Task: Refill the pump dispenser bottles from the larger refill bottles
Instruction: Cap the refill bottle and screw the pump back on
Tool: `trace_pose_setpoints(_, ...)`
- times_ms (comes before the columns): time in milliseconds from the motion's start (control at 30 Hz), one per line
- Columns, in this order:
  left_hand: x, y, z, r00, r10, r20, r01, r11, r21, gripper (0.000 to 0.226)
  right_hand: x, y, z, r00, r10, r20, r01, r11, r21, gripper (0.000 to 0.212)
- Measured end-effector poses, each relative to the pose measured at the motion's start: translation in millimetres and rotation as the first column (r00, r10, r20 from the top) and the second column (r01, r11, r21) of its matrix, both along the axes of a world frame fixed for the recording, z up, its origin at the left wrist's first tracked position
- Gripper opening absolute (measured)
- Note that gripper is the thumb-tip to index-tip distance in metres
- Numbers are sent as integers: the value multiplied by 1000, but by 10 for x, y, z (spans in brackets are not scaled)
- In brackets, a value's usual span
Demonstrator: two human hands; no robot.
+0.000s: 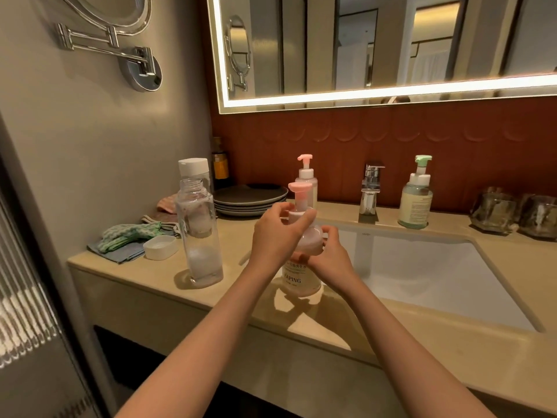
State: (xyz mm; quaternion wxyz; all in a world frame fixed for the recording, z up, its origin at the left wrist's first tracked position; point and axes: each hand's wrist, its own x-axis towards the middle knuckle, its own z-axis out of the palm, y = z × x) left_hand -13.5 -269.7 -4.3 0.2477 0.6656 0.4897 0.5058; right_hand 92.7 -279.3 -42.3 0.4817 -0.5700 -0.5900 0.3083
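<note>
Clear round pump dispenser bottle with pink pump head and "YAPING" label (pixel 297 277): upright on beige stone counter (pixel 150 285), at the left rim of the white undermount sink (pixel 422 267).

Left hand (pixel 277 236): fingers curled round the bottle's white pump collar. Right hand (pixel 330 257): wrapped round the bottle's body, just below.

At 9 o'clock, near: tall clear plastic refill bottle (pixel 199 233), uncapped, upright, mostly empty. Loose white cap (pixel 160 247) just beyond it, same direction.

At 12 o'clock, behind: second pink-headed pump bottle (pixel 306 176).

At 2 o'clock: chrome faucet (pixel 371 188), then green-headed pump bottle (pixel 416 197).

At 10 o'clock: stack of dark plates (pixel 250 197); folded green cloths (pixel 126 239) further left.
</note>
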Motion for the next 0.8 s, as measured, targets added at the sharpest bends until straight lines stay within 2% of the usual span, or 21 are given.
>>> trace_pose_setpoints(133,-10,108,28,985,122,-120,-116,991,60,46,15,-8,0,1000,6,-1,-6,1000,5,62)
trace_pose_setpoints(300,-118,174,92,997,-42,-72,42,999,6,30,25,-22,-17,1000,-4,18,4,1000,21,64)
trace_pose_setpoints(367,-133,202,112,991,-83,-105,82,997,-14,23,36,-22,-26,1000,-9,20,9,999,31,64)
trace_pose_setpoints(433,-111,202,164,986,-90,-141,82,995,-58,31,35,-21,-22,1000,-13,24,12,1000,28,64)
trace_pose_setpoints(533,-57,211,224,990,-93,-106,82,991,-103,50,27,-5,-31,999,-27,28,27,999,25,66)
trace_pose_setpoints(667,3,200,174,981,56,-186,-62,998,-27,49,33,24,-59,999,-37,1,37,999,11,70)
trace_pose_setpoints(800,-52,200,239,991,-94,-100,85,992,-92,49,42,29,-82,999,-44,-23,44,999,14,73)
